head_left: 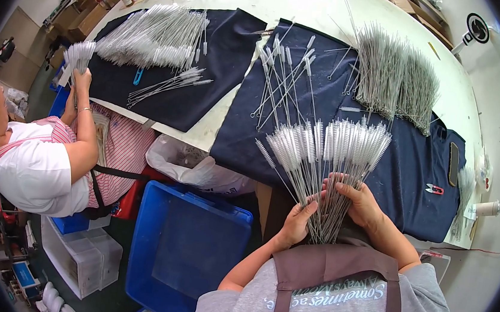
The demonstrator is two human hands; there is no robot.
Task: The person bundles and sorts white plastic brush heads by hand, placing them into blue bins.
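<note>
A fanned bundle of thin wire brushes, with white bristle heads up and twisted metal stems down, stands in front of my chest. My left hand closes on the stems at the bundle's left side. Higher up on the right, my right hand wraps round the stems, its thumb across the front. Parts of the fingers are hidden behind the stems. Beyond the bundle, several loose brushes lie crossed on a dark blue cloth. A dense pile of brushes sits at the far right.
At the left, another person holds a brush bunch beside a large brush pile. A blue bin and a white plastic bag are below the table edge. Red-handled snips lie on the right.
</note>
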